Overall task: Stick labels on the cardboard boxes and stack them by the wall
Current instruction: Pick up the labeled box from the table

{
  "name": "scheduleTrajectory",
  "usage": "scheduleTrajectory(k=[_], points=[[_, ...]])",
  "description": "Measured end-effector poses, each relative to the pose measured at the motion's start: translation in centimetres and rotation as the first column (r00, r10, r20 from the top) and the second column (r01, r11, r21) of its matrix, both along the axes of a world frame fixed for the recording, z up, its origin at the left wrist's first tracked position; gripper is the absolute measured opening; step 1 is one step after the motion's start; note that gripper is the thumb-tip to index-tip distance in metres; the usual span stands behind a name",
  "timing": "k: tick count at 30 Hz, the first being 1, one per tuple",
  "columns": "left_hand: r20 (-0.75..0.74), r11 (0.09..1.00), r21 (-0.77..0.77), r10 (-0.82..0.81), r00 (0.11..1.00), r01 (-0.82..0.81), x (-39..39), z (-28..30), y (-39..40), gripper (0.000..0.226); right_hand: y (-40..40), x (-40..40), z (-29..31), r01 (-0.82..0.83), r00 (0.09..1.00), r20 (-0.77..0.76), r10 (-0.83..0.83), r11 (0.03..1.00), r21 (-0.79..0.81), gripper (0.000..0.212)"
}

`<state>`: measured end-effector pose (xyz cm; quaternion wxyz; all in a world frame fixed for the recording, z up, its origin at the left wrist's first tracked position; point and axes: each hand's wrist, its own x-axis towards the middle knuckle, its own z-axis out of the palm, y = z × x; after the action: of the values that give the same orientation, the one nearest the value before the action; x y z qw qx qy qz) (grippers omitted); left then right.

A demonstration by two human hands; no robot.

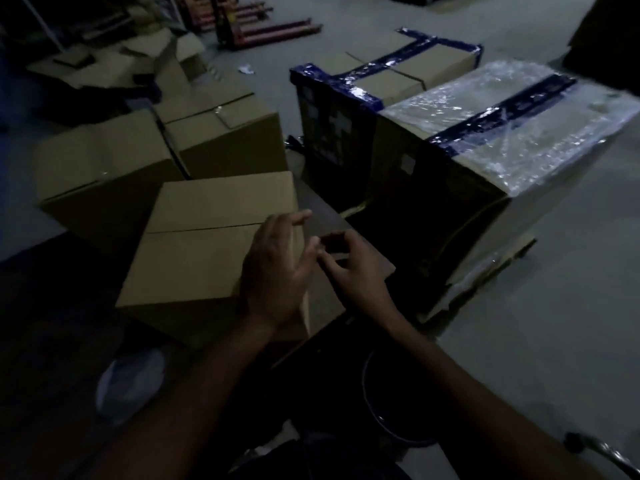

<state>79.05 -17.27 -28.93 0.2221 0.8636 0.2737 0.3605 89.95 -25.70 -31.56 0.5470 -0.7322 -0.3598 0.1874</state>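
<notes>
The left hand (277, 268) hovers with fingers spread over the near box (207, 244) on the floor. The right hand (349, 268) curls beside it; whether it pinches a label is too dark to tell.

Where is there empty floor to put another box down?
The widest bare floor is right of the plastic-wrapped box. A smaller patch lies behind the blue-taped box, toward the red pallet jack. Left is crowded: plain boxes sit close together.
</notes>
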Motion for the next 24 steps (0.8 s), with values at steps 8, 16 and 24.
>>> scheduleTrajectory(k=[8, 16, 24], points=[[-0.220, 0.905, -0.092, 0.388, 0.895, -0.416, -7.5, -2.0, 10.1, 0.056, 4.9, -4.1, 0.2, -0.130, 0.957, 0.220, 0.190, 0.956, -0.263, 0.055], [-0.358, 0.817, -0.221, 0.441, 0.823, -0.533, -14.1, -2.9, 13.9, 0.088, 6.1, -7.7, -0.6, -0.058, 0.994, 0.077, 0.078, 0.972, -0.227, 0.073], [-0.097, 0.761, -0.536, 0.375, 0.922, -0.366, -21.2, -1.8, 12.2, 0.081, 6.7, -13.0, -0.8, 0.072, 0.996, -0.040, -0.078, 0.987, -0.142, 0.061]])
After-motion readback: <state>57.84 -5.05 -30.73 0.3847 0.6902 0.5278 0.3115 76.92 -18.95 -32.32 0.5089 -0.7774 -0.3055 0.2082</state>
